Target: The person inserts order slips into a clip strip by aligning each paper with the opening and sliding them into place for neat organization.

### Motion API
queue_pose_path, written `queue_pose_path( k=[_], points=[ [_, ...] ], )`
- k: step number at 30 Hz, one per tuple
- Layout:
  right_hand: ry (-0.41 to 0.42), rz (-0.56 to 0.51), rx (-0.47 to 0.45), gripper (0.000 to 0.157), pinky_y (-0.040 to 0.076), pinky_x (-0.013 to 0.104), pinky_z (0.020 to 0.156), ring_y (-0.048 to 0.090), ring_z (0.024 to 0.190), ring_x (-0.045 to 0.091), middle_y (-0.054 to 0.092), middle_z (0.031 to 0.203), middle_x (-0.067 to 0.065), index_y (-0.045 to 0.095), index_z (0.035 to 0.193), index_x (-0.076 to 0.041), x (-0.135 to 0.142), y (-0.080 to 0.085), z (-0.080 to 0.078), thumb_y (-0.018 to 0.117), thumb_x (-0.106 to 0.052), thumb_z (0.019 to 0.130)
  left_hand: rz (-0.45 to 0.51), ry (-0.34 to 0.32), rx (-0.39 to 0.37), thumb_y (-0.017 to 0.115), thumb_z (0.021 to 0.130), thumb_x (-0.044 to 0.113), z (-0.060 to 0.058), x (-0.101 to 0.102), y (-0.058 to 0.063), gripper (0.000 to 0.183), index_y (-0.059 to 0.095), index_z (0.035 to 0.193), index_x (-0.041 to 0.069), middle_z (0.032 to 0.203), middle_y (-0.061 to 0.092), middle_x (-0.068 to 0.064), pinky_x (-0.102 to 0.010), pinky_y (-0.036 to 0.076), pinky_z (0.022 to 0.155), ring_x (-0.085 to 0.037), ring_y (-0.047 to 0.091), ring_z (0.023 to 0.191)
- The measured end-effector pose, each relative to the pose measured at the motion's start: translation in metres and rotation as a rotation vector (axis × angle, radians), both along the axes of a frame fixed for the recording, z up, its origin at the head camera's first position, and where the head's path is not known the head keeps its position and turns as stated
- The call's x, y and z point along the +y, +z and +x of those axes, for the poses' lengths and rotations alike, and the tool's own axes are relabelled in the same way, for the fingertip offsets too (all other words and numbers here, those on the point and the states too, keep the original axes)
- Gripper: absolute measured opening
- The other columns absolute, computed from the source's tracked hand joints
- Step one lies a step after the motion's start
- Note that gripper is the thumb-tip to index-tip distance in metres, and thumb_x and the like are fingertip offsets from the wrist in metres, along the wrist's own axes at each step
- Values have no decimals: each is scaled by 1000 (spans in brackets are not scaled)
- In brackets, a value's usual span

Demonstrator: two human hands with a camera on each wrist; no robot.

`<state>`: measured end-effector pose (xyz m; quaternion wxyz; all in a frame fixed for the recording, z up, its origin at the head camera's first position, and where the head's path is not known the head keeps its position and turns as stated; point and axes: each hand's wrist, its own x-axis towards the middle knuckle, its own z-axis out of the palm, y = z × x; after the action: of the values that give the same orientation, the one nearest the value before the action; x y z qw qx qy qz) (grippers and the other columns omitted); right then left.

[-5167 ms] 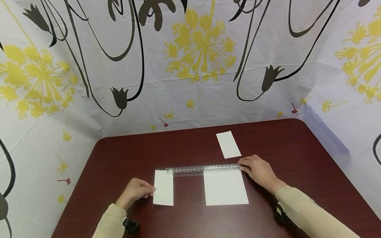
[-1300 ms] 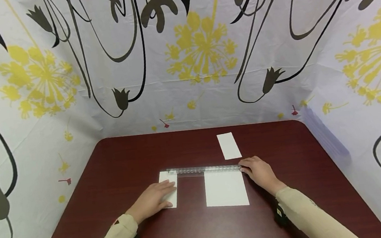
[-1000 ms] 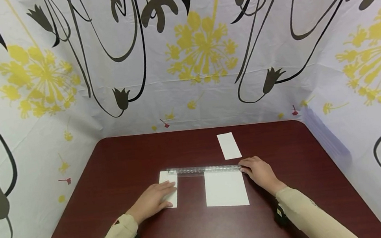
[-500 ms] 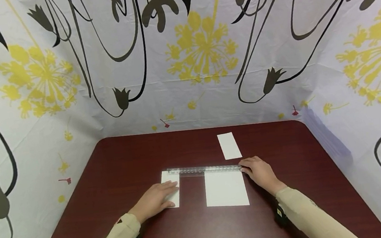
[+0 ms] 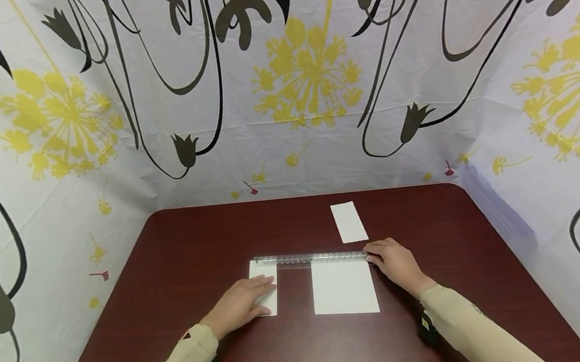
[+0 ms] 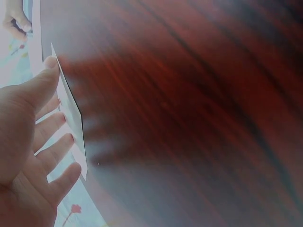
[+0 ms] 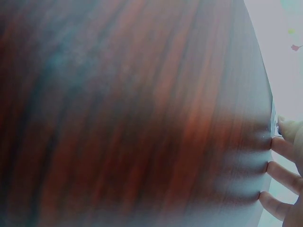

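My left hand [image 5: 237, 305] lies with extended fingers on a narrow white paper piece [image 5: 271, 299], covering its left-middle part. The left wrist view shows that piece at a shallow angle under the spread fingertips. A clear plastic ruler [image 5: 294, 259] runs left to right, overlapping the top of this piece and the top of a larger white sheet [image 5: 343, 288]. At the ruler's right end, my right hand [image 5: 394, 260] grips it between thumb and fingers. In the right wrist view its other fingertips [image 7: 268, 166] rest against the table. Dark wood separates the two papers.
Another narrow white paper piece [image 5: 349, 222] lies slightly slanted behind the ruler, toward the back of the dark red wooden table [image 5: 209, 233]. A white cloth with printed flowers [image 5: 314, 160] surrounds the table's back and sides.
Earlier my left hand pinched the left paper's edge, with the paper tilted. Now the hand lies on it, and the paper has straightened and slid right along the ruler. My right hand stays put.
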<state>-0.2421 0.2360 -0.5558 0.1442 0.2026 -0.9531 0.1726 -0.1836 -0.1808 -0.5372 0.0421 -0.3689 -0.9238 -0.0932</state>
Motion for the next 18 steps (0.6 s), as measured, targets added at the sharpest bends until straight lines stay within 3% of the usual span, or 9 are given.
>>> queue_pose_path(
  k=[18],
  points=[
    [-3, 5, -4, 23, 57, 44, 84, 66, 106, 24, 74, 113, 3, 74, 113, -15, 0, 0, -1, 71, -21, 91, -16, 3, -11, 70, 88, 41, 0, 12, 1, 56, 61, 135, 13, 145, 58, -4, -45, 46, 107, -25, 54, 135]
  ],
)
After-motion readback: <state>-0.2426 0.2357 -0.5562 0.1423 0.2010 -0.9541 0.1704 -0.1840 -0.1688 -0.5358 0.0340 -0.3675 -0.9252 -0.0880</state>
